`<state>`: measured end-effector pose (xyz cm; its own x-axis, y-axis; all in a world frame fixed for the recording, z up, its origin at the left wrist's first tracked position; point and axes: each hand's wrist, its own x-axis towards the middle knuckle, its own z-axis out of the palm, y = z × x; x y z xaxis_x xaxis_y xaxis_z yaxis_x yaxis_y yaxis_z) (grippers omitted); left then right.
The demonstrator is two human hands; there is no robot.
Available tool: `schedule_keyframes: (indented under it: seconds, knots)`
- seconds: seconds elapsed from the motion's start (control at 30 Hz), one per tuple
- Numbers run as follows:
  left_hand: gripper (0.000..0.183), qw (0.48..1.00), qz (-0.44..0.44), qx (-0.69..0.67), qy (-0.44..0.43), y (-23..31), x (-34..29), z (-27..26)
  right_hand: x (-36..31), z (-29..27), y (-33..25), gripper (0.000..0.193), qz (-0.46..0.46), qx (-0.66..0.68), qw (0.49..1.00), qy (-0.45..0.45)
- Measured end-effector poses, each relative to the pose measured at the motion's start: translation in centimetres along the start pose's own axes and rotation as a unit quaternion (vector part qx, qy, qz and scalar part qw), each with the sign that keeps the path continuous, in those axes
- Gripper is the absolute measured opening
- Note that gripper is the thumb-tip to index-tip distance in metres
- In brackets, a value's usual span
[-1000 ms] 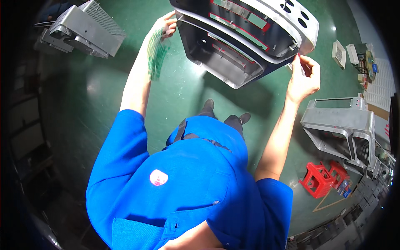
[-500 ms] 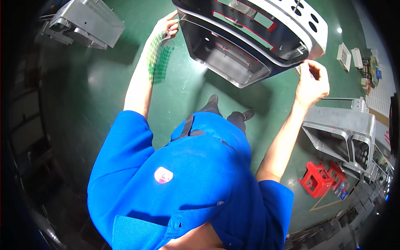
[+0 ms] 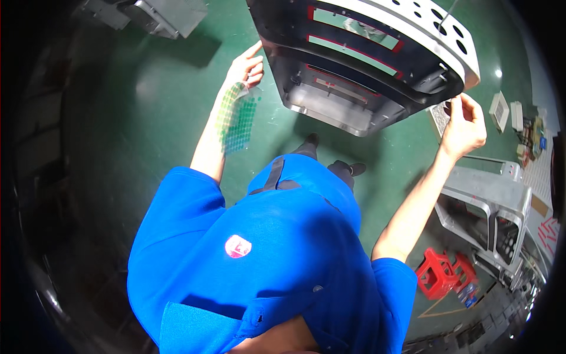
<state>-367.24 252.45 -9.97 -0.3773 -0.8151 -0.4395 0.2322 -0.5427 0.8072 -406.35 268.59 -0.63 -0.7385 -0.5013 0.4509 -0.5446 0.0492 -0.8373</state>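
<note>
— Shifted right and a little lower in view over the last half second: large housing, left hand and right hand alike. Slid toward the upper rim: grey casing at far left, likely from a turn of the head.

— Noted. And where to log the housing?

— At top of view, between both hands, over the green floor. Cut off by the picture's upper edge; cannot make out any support.

— State of the hands?

— Left: index fingertip against the housing's left edge, other fingers loosely curled; cannot tell about any hold in the palm. Right: thumb and fingers pinched at the lower right corner; cannot tell whether on the rim or on some small piece.

— Step in hand?

— At a guess, fingertip work along the rim, with dotted sheet close by at the left wrist. Calls next, probably, for a steady left touch and a fine right pinch.

— Materials, shapes?

— Black inside; pale outer face pierced by round holes; rectangular windows edged in red. Rounded corners, smooth curved lip, bare-looking grey metal lower down. Sheet clear, thin, rowed with green dots. Off right, dull metal frame with big rounded openings; near it, red stools, plastic by the look.
</note>
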Motion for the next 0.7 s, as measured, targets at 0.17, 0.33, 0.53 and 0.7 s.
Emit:
schedule_keyframes:
  seconds: [0.17,0.33,0.53,0.7]
  knots:
    - [0.054,1.0,0.002,0.0,0.019,1.1,-0.9,1.4,4.6,3.1,1.8,0.008,0.065,0.157,0.985,-0.043]
    - [0.056,1.0,0.009,0.006,0.026,1.5,-0.9,1.3,7.7,7.6,4.0,0.009,0.025,0.187,0.981,-0.044]
    - [0.055,0.999,0.034,0.011,0.03,1.3,-1.3,1.5,10.9,12.5,5.4,0.01,0.03,0.24,0.969,-0.042]
    - [0.054,0.997,0.041,0.03,0.053,1.0,-1.3,1.6,12.3,16.0,4.1,0.008,0.025,0.232,0.971,-0.049]
